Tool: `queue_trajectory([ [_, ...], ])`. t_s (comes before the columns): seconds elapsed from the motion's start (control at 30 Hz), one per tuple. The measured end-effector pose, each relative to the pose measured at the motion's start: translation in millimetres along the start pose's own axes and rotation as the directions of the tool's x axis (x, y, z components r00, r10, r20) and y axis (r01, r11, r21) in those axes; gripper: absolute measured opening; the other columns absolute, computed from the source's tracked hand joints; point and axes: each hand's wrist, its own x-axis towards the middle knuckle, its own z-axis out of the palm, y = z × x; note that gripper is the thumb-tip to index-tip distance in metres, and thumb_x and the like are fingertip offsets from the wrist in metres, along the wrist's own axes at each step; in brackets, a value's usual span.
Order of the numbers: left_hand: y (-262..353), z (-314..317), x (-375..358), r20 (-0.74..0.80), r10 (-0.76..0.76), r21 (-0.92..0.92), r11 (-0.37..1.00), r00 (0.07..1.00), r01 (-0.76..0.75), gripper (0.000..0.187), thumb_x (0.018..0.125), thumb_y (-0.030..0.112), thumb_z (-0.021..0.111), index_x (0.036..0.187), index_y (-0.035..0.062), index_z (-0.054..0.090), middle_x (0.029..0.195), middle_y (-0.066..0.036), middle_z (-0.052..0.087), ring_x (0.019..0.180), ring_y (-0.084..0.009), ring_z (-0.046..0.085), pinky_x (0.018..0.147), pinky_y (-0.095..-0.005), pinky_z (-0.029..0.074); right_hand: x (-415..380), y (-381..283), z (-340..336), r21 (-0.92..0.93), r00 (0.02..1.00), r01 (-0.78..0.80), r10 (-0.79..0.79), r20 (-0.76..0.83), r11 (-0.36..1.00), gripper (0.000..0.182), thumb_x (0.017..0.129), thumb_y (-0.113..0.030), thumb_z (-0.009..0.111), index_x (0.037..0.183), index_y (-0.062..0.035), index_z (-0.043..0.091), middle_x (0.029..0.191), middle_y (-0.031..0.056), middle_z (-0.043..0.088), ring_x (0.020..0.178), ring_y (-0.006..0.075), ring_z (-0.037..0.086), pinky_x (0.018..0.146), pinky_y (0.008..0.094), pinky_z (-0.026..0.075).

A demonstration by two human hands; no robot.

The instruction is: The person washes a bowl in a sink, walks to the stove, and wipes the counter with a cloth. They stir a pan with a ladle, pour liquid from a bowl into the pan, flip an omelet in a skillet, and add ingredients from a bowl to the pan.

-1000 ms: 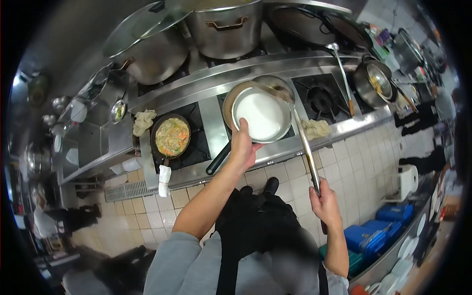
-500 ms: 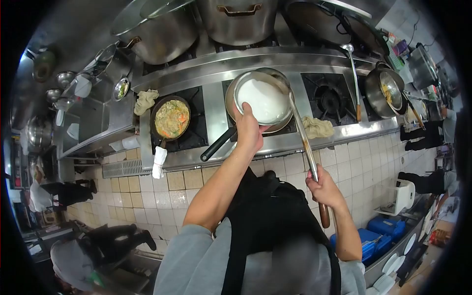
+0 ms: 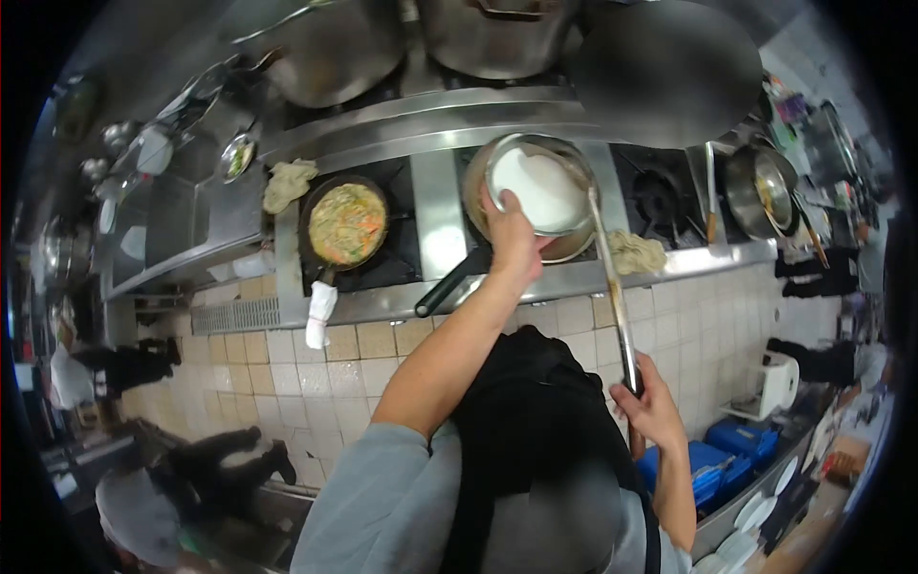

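The metal bowl [image 3: 543,191] with white contents is above a wider pan [image 3: 475,195] at the middle of the stove [image 3: 442,212], between its front and rear edges. The white mass gathers toward the bowl's left side, baring the wall at the right; whether the bowl is tilted or rests on the pan, I cannot tell.

The left hand [image 3: 513,237] grasps the bowl at the side toward the front edge, thumb hooked over the rim. A firm grip matters here, I judge: one hand bears a broad load, and the thumb is better on the rim than in the contents.

The right hand [image 3: 652,404] has the lower end of a long-handled utensil [image 3: 615,277] between thumb and fingers, out beyond the stove's front edge. Held so far back, its head would swing widely with small wrist turns, so slow, short strokes would suit; the head is too unclear to read.

A black handle [image 3: 449,285], apparently the pan's, juts to the front edge and is best kept clear of the forearm. A crumpled cloth [image 3: 636,253] lies by the front edge, right of the pan. Toward the stove's left end sits a frying pan [image 3: 346,226] of food, its wrapped handle [image 3: 322,314] overhanging the front edge.
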Motion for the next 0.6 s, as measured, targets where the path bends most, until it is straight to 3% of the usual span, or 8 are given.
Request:
queue_trajectory([
  [0.07,9,1,0,-0.067,0.031,-0.008,0.999,0.997,-0.031,0.053,0.11,0.037,0.033,0.159,0.0341,0.013,0.155,-0.013,0.035,0.132,-0.036,0.05,0.094,-0.0615,0.051,-7,13,2,-0.081,0.989,-0.088,0.077,-0.123,0.993,0.033,0.096,-0.009,0.064,0.127,-0.0031,0.052,0.066,-0.0018,0.049,0.051,0.0076,0.047,0.046,0.0265,0.04],
  [0.2,11,-9,13,-0.047,0.04,0.077,0.996,0.998,-0.036,0.052,0.11,0.037,0.033,0.159,0.0333,0.016,0.153,-0.014,0.037,0.129,-0.0347,0.052,0.089,-0.058,0.054,-9,-3,13,-0.106,0.987,-0.154,0.148,-0.062,0.982,0.026,0.099,-0.009,0.061,0.122,-0.0048,0.05,0.061,-0.0031,0.046,0.041,0.0083,0.044,0.039,0.0258,0.037],
  [0.27,11,-6,18,0.052,0.068,-0.013,0.998,0.996,-0.067,0.052,0.111,0.037,0.033,0.159,0.0337,0.015,0.152,-0.014,0.039,0.128,-0.0336,0.053,0.086,-0.0555,0.056,-12,-17,16,0.038,0.979,-0.205,0.205,-0.015,0.978,0.021,0.098,-0.008,0.06,0.117,-0.0064,0.051,0.059,-0.003,0.046,0.038,0.0083,0.042,0.038,0.026,0.036],
  [0.33,15,-5,18,0.057,0.058,0.001,0.998,0.997,-0.058,0.05,0.111,0.036,0.032,0.159,0.0333,0.016,0.152,-0.014,0.04,0.126,-0.0335,0.056,0.085,-0.0549,0.057,-14,-28,15,0.099,0.972,-0.232,0.235,-0.014,0.968,0.019,0.098,-0.007,0.06,0.114,-0.0056,0.051,0.059,-0.003,0.046,0.039,0.0084,0.043,0.038,0.0265,0.036],
  [0.4,27,2,11,0.021,0.033,0.016,0.999,0.999,-0.034,0.048,0.111,0.032,0.031,0.157,0.0315,0.017,0.152,-0.013,0.038,0.128,-0.0364,0.055,0.089,-0.0636,0.056,-18,-37,17,0.17,0.961,-0.266,0.274,-0.029,0.949,0.017,0.098,-0.006,0.06,0.112,-0.0049,0.051,0.06,-0.0029,0.046,0.04,0.0085,0.044,0.039,0.0271,0.036],
  [0.53,37,8,8,0.057,0.002,-0.037,0.999,0.998,0.0,0.044,0.111,0.03,0.03,0.154,0.0261,0.021,0.151,-0.014,0.038,0.129,-0.0375,0.054,0.092,-0.0669,0.053,-23,-42,22,0.04,0.961,-0.261,0.264,-0.089,0.965,0.016,0.098,-0.006,0.059,0.112,-0.0045,0.052,0.059,-0.0021,0.047,0.04,0.0083,0.044,0.039,0.0279,0.035],
  [0.6,34,9,11,0.049,0.024,-0.006,1.0,0.999,-0.024,0.044,0.111,0.03,0.03,0.154,0.0262,0.021,0.151,-0.014,0.038,0.129,-0.0371,0.054,0.092,-0.0663,0.053,-25,-41,26,-0.163,0.973,-0.195,0.17,-0.154,0.967,0.016,0.097,-0.004,0.059,0.111,-0.0059,0.053,0.061,-0.0047,0.043,0.046,0.005,0.04,0.043,0.0252,0.031],
])
